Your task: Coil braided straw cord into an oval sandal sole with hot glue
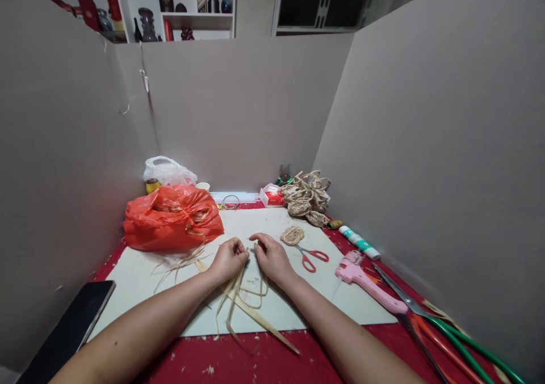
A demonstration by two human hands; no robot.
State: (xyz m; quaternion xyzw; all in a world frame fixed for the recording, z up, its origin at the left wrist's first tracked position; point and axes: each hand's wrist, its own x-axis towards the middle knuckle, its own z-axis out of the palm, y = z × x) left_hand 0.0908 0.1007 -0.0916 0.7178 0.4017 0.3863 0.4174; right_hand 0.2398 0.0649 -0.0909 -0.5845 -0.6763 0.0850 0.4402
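Both my hands are down on the white mat (140,282), near its middle. My left hand (229,259) is curled nearly closed, fingertips pinched on a bundle of pale straw strips (242,299). My right hand (271,257) is just beside it, fingers bent, tips meeting the same strips at the top of the bundle; exact grip there is hard to make out. The hands are almost touching each other.

The strips fan out from under my hands toward me, some looping on the mat, one long piece running onto the red tabletop (238,361). More loose strips trail left toward an orange plastic bag (172,216), which sits on the mat's far left corner.

Right of my right hand: a small coiled woven disc (292,235), then red-handled scissors (310,256). Further right, a pink glue gun (366,285), a white-and-green tube (360,242), and long shears with green and red handles (443,327).

Back right corner: a pile of braided straw rope (307,198). Black phone (68,333) at my left elbow. Grey partition walls on three sides.
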